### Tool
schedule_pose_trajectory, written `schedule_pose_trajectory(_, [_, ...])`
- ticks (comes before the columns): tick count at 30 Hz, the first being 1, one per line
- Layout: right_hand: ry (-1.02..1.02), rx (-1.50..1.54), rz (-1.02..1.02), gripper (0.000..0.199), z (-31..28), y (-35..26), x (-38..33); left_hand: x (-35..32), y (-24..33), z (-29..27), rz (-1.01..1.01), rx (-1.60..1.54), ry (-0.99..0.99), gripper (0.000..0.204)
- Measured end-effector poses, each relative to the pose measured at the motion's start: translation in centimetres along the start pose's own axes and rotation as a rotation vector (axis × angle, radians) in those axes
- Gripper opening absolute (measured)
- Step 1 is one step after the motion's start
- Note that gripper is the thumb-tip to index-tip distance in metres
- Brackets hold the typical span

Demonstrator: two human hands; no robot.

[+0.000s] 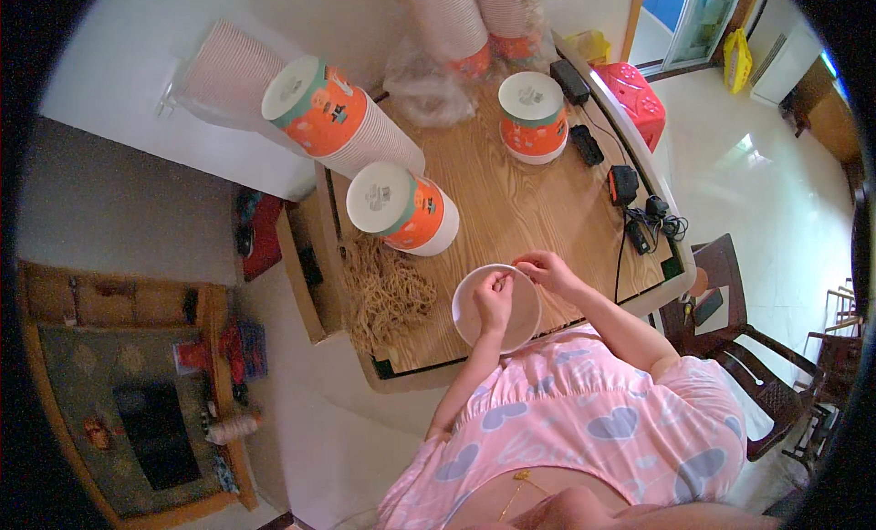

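Close in front of me, a white paper bucket (468, 322) lies with its open mouth toward me, near the table's front edge. My left hand (494, 301) is closed, its fingertips pinched together over the mouth near the far rim; what they hold is too small to make out. At the right side of that rim, my right hand (549, 275) is closed on the bucket's edge. To the left lies a tangled heap of tan twine (388, 297). Beyond it, an orange-banded paper bucket (425, 213) stands upside down.
A tall nested stack of buckets (342, 119) leans at the far left. Another upturned bucket (532, 119) stands toward the back. Black power adapters (623, 185) and cables line the right edge. A red stool (631, 106) and a dark chair (730, 320) stand beside the table (497, 197).
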State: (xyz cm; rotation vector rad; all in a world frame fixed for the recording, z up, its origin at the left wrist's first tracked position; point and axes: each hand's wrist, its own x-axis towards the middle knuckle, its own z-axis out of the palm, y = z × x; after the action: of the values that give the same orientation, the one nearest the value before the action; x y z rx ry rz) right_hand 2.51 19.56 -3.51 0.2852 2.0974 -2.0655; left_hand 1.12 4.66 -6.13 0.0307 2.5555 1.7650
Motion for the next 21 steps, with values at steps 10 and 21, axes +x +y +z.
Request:
schedule_pose_trajectory(10, [-0.130, 0.141, 0.169, 0.022, -0.3, -1.0, 0.8, 0.0, -0.2, -0.5, -0.027, -0.034, 0.009, 0.013])
schedule_pose_trajectory(21, [-0.137, 0.226, 0.178, 0.021, -0.2, -0.3, 1.2, 0.1, 1.3, -0.8, -0.051, 0.007, -0.016, 0.008])
